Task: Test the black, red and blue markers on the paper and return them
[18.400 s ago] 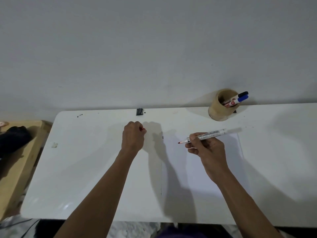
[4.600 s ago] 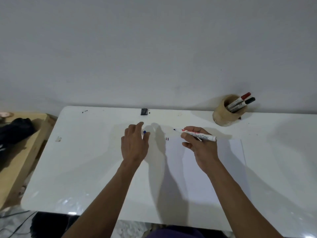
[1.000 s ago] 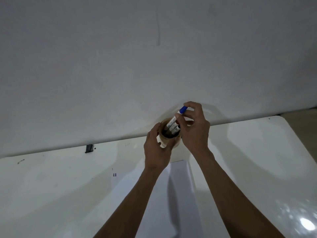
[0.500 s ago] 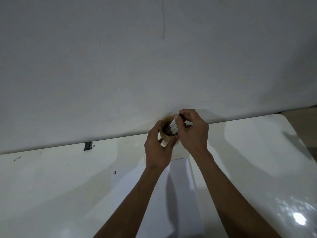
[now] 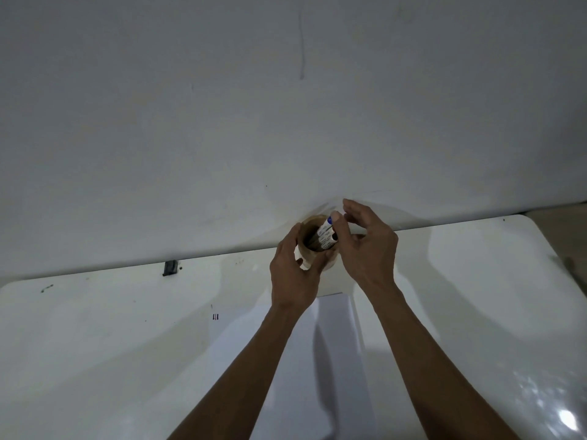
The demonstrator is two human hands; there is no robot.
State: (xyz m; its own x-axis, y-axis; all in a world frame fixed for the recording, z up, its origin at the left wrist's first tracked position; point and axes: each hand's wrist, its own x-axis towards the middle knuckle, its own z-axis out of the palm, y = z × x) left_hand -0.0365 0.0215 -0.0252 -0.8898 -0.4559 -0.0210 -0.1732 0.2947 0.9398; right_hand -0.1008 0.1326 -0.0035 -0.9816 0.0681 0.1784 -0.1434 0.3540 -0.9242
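A tan wooden cup (image 5: 313, 262) stands at the table's back edge by the wall. My left hand (image 5: 293, 274) is wrapped around its left side and holds it. Several white markers (image 5: 324, 238) stand inside it; the blue-capped one (image 5: 329, 221) pokes up at the rim. My right hand (image 5: 365, 246) hovers just right of the cup with fingers spread, its thumb close to the blue cap. White paper (image 5: 286, 360) lies under my forearms, with three short test strokes (image 5: 215, 316) at its top left corner.
The white table (image 5: 95, 344) ends at a grey wall right behind the cup. A small black clip (image 5: 170, 268) sits at the back edge to the left. The table's rounded right corner (image 5: 540, 227) borders a beige floor.
My right hand pushed the blue marker down into the cup, then let go and opened its fingers. My left hand kept hold of the cup.
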